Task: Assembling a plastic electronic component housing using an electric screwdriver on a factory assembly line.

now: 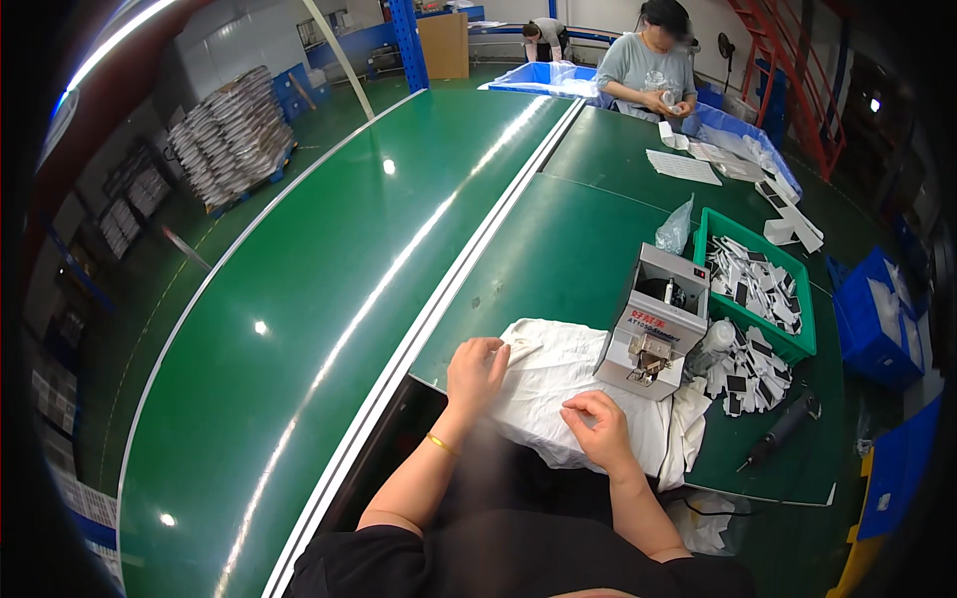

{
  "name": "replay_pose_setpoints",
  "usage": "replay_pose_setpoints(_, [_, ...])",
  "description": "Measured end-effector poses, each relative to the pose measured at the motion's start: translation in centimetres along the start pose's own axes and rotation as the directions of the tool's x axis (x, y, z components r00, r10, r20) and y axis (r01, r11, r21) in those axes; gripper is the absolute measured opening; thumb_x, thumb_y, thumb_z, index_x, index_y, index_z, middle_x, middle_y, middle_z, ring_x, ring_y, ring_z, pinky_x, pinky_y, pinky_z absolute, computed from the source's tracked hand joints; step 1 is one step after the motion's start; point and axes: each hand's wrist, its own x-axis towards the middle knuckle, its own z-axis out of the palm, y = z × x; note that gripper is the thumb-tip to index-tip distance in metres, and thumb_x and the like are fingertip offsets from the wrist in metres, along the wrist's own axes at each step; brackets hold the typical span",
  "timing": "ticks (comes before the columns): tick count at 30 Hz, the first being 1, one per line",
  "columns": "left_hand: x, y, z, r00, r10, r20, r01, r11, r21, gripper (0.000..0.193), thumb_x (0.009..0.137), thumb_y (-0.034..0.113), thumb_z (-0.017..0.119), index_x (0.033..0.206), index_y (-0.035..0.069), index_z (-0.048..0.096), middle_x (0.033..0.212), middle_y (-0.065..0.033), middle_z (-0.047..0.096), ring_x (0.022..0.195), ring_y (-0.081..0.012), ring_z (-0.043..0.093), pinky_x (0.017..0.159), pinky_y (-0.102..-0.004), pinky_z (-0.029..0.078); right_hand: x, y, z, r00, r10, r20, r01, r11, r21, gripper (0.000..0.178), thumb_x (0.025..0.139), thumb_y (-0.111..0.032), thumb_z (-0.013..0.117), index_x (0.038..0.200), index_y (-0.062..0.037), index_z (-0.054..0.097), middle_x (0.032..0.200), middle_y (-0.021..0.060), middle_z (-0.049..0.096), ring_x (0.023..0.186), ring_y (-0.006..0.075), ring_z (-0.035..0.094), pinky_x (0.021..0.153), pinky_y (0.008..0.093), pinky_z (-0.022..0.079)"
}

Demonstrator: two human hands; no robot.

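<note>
A white cloth is spread over the near edge of the green table, in front of a small grey bench machine. My left hand is over the cloth's left edge with its fingers curled. A small pale piece shows beside those fingertips, too small to name. Over the front part of the cloth, my right hand has its thumb and fingers drawn together in a pinch. Whatever either hand holds, if anything, is hidden. The machine's metal working parts face me, beyond my right hand.
Right of the machine stand a green bin of white and black pieces, a loose pile of them and a dark electric screwdriver. A conveyor belt runs along the left. Across the table a person handles a white item.
</note>
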Motion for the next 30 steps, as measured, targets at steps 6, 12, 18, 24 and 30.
replay_pose_setpoints(6, [0.04, 0.13, -0.06, 1.0, 0.011, 0.003, -0.011, 1.0, -0.001, 0.012, 0.088, 0.017, 0.07, 0.091, 0.005, 0.068, 0.082, -0.0093, 0.063, 0.076, -0.0259, 0.06, 0.07, -0.0358, 0.049, -0.04, 0.02, -0.03, 1.0, 0.002, 0.0, -0.002, 1.0, 0.005, 0.013, 0.085, -0.015, 0.077, 0.091, -0.0048, 0.074, 0.092, 0.0059, 0.068, 0.085, 0.0206, 0.066, 0.072, 0.0309, 0.052])
replay_pose_setpoints(12, [0.09, 0.02, -0.04, 1.0, 0.0, 0.001, 0.0, 1.0, -0.015, 0.011, 0.088, 0.015, 0.07, 0.09, 0.005, 0.067, 0.083, -0.0095, 0.064, 0.078, -0.025, 0.062, 0.072, -0.035, 0.05, 0.04, -0.38, -0.16, 1.0, 0.013, 0.014, -0.013, 1.0, 0.009, 0.011, 0.086, -0.01, 0.075, 0.092, -0.0018, 0.073, 0.093, 0.0068, 0.068, 0.084, 0.0188, 0.066, 0.074, 0.029, 0.052])
replay_pose_setpoints(18, [0.13, 0.14, -0.14, 0.998, -0.045, 0.042, 0.045, 0.999, -0.002, 0.015, 0.089, 0.021, 0.07, 0.091, 0.006, 0.069, 0.087, -0.0089, 0.068, 0.084, -0.0265, 0.064, 0.076, -0.038, 0.051, 0.07, -0.22, -0.22, 1.0, -0.019, 0.011, 0.019, 1.0, -0.008, 0.011, 0.087, -0.013, 0.075, 0.092, -0.003, 0.073, 0.093, 0.0063, 0.069, 0.084, 0.018, 0.066, 0.074, 0.0289, 0.052])
replay_pose_setpoints(24, [0.12, 0.18, -0.11, 0.998, -0.046, 0.036, 0.047, 0.999, -0.023, 0.013, 0.088, 0.019, 0.071, 0.089, 0.006, 0.069, 0.087, -0.0089, 0.068, 0.084, -0.0262, 0.065, 0.076, -0.0375, 0.051, 0.01, -0.14, -0.19, 1.0, -0.017, 0.012, 0.017, 1.0, -0.013, 0.012, 0.087, -0.014, 0.075, 0.092, -0.0033, 0.073, 0.093, 0.0061, 0.069, 0.084, 0.0174, 0.066, 0.075, 0.0282, 0.051])
replay_pose_setpoints(30, [0.09, 0.14, -0.15, 0.999, -0.037, 0.038, 0.038, 0.999, -0.016, 0.013, 0.088, 0.018, 0.071, 0.089, 0.005, 0.069, 0.088, -0.0094, 0.068, 0.084, -0.0269, 0.065, 0.076, -0.0372, 0.051, 0.02, -0.04, -0.17, 1.0, -0.024, 0.016, 0.024, 1.0, -0.015, 0.011, 0.087, -0.013, 0.075, 0.092, -0.0033, 0.073, 0.093, 0.0057, 0.069, 0.084, 0.0171, 0.065, 0.074, 0.0284, 0.051])
